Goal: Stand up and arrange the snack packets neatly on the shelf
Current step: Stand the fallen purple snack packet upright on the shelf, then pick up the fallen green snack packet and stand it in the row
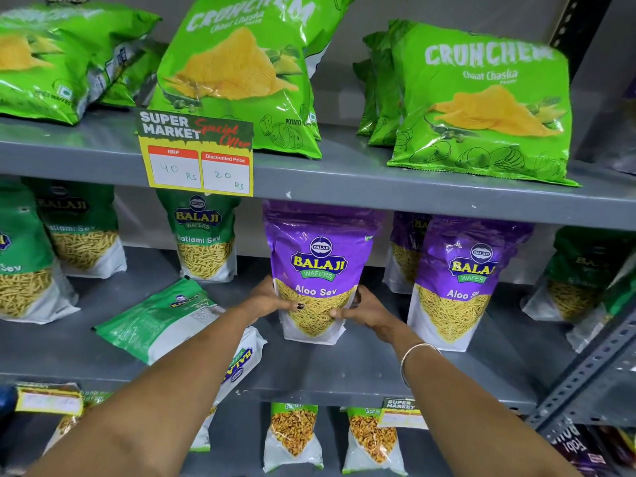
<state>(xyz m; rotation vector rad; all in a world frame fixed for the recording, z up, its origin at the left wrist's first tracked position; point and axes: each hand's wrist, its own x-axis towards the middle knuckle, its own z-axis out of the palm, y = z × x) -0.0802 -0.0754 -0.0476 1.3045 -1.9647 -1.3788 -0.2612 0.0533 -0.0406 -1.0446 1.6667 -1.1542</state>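
A purple Aloo Sev packet (pixel 318 266) stands upright on the middle shelf (pixel 361 370). My left hand (pixel 266 299) grips its lower left side and my right hand (pixel 364 309) grips its lower right side. Another purple Aloo Sev packet (pixel 461 280) stands to the right, with a third (pixel 404 249) behind it. Two green Ratlami Sev packets lie flat: one (pixel 161 320) left of my hands, another (pixel 241 363) partly under my left forearm at the shelf's front edge. Upright green Ratlami Sev packets (pixel 204 235) stand at the back left.
The top shelf (pixel 344 173) holds green Crunchem chip bags (pixel 481 101) and a yellow price tag (pixel 198 154). Dark green packets (pixel 581 273) lean at the far right. Garam packets (pixel 292 435) stand on the lower shelf. A perforated metal upright (pixel 585 373) runs at the right.
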